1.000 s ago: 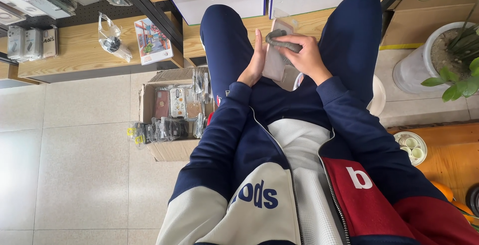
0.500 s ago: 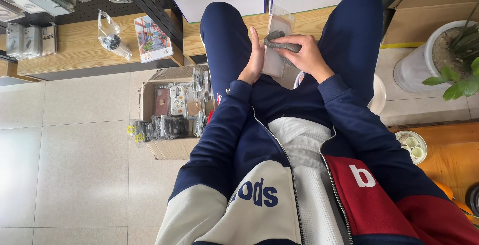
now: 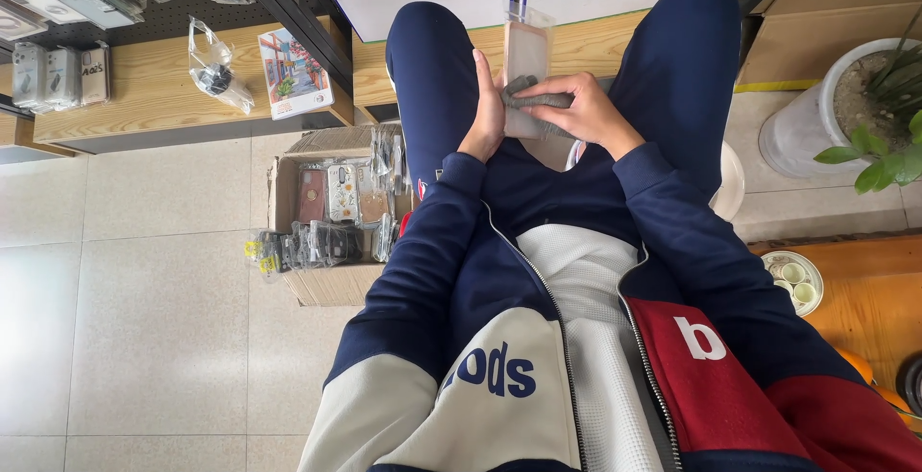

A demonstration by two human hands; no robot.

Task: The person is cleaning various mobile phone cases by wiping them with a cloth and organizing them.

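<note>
Pale tiled floor [image 3: 144,318]; wooden shelves [image 3: 144,97]; daylight.

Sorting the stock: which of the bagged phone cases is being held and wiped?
The pinkish bagged case over the lap, steadied by the left hand; the right hand presses a grey cloth on it.

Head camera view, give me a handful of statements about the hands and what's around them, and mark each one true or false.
1. The right hand presses a grey cloth against a packaged phone case. True.
2. The left hand rests on the cardboard box. False: it steadies the packaged phone case's left edge.
3. The cardboard box on the floor holds more packaged cases. True.
4. The potted plant stands beside the person's left leg. False: it stands at their right.
5. The person wears gloves. False: both hands are bare.
</note>
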